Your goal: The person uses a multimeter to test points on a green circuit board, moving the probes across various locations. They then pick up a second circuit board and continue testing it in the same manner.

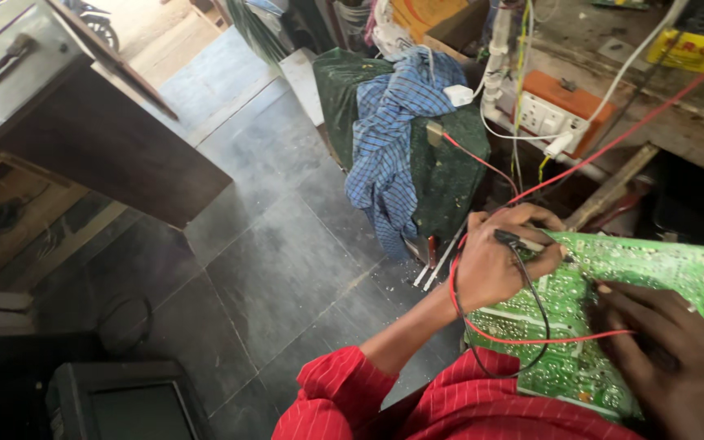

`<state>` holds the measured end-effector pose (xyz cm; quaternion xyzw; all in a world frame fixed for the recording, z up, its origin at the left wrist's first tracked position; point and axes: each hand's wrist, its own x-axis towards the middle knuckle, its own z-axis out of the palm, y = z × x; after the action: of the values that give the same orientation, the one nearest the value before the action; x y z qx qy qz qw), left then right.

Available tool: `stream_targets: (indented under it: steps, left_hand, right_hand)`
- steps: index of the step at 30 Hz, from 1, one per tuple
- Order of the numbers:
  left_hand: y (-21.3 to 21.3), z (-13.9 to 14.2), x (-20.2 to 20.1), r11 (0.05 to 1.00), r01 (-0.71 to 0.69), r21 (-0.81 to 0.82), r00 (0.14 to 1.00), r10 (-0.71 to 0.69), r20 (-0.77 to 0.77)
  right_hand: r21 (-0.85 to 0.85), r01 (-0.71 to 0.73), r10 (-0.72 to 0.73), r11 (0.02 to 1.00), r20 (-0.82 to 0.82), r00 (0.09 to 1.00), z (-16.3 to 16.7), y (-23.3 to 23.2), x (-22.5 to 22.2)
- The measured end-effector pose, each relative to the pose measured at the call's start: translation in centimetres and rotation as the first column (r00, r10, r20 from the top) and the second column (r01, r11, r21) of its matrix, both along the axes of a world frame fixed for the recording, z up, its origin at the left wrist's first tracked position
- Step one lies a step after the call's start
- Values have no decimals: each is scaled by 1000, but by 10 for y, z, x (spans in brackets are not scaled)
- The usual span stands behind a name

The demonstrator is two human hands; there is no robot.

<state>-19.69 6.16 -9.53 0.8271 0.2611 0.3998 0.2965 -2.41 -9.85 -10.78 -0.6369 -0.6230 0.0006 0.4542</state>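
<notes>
Spanning the room, grey floor tiles point(279, 269), worn.

Circuit board point(653, 269) btwn both hands; cloth point(393, 130) on covered box point(442, 171) behind; socket box point(556, 110) right of it.

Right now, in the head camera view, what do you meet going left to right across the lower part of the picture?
Dark old television set → red striped sleeve → left hand holding a probe → green circuit board → right hand resting on the board.
</notes>
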Motion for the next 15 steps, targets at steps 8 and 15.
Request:
stream_targets:
  steps: [8,15]
  left_hand:
    - [0,2,1,1000,-14,17,1000,14,-8]
    - [3,11,0,993,82,-81,996,-80,25]
  right_hand:
    - [6,-17,17,1000,-19,1000,1,0,-2]
    - [8,-11,11,1000,24,1000,9,8,3]
